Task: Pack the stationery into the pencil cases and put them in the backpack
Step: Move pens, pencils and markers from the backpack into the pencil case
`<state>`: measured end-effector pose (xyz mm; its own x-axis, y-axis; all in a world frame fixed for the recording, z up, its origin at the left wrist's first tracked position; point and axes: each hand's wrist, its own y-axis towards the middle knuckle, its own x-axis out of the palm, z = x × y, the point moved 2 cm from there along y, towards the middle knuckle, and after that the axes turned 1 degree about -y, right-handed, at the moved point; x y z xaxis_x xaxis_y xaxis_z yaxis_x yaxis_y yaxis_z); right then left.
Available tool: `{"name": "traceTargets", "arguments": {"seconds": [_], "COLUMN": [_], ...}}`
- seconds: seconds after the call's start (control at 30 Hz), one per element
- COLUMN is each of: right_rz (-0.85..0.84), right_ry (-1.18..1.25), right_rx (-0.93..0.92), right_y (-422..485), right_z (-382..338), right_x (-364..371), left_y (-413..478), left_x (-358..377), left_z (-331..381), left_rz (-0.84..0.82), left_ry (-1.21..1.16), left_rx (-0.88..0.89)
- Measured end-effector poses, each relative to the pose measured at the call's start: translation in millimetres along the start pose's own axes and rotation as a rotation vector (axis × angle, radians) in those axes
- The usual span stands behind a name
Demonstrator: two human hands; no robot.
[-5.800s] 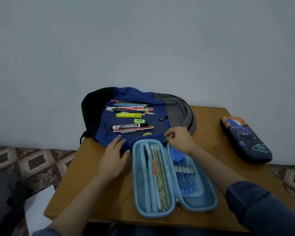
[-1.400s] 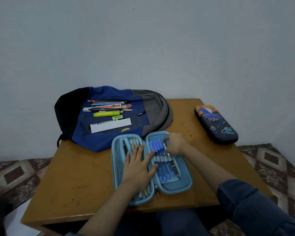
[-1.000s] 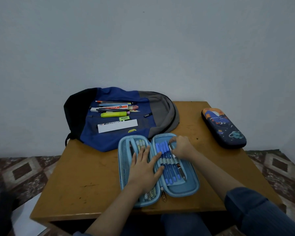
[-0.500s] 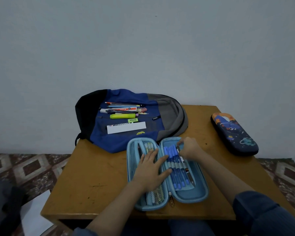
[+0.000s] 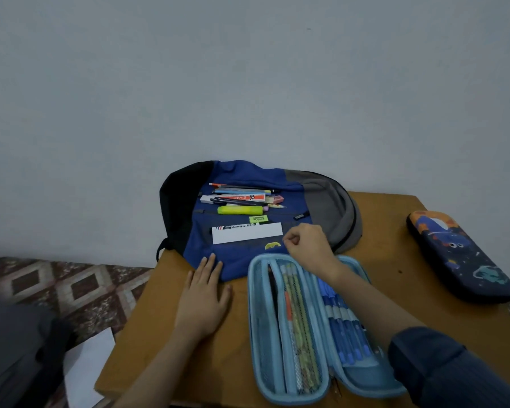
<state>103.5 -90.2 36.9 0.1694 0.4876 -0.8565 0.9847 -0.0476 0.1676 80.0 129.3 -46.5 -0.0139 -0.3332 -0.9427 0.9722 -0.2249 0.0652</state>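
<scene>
While pressing the left hand (image 5: pixel 203 301) flat on the brown wooden bench (image 5: pixel 159 348) at the near edge of the blue, grey and black fabric backpack (image 5: pixel 242 175), reaching the curled right hand (image 5: pixel 306 245) over it beside the flat white box (image 5: pixel 248 235); impossible telling whether pinching anything. Leaving the open light-blue zip pencil case (image 5: pixel 253 319) just in front of it.

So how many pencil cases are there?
2. The open light-blue pencil case lies at the front; the closed dark pencil case sits near the table's right edge.
</scene>
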Motion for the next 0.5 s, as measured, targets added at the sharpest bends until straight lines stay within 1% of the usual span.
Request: {"name": "traceTargets", "arguments": {"seconds": [0.17,0.33,0.4,0.5], "right_rz": [-0.074,-0.206,-0.194,-0.128], "right_ry": [-0.078,-0.313,-0.351,-0.362], "right_rx": [-0.04,-0.047,-0.034,-0.036], "right_y": [36,57,59,61], "right_z": [-28,-39,-39,-39], "right_x": [28,49,53,56], "left_y": [2,2,2,2], "left_x": [-1,-1,-1,0], "left_z": [-3,-4,-5,-5], "left_rz": [0.044,0.06,0.063,0.063], "left_ry": [-0.009,-0.036,-0.051,-0.054], "left_rx": [-0.003,-0.006,-0.004,0.004]}}
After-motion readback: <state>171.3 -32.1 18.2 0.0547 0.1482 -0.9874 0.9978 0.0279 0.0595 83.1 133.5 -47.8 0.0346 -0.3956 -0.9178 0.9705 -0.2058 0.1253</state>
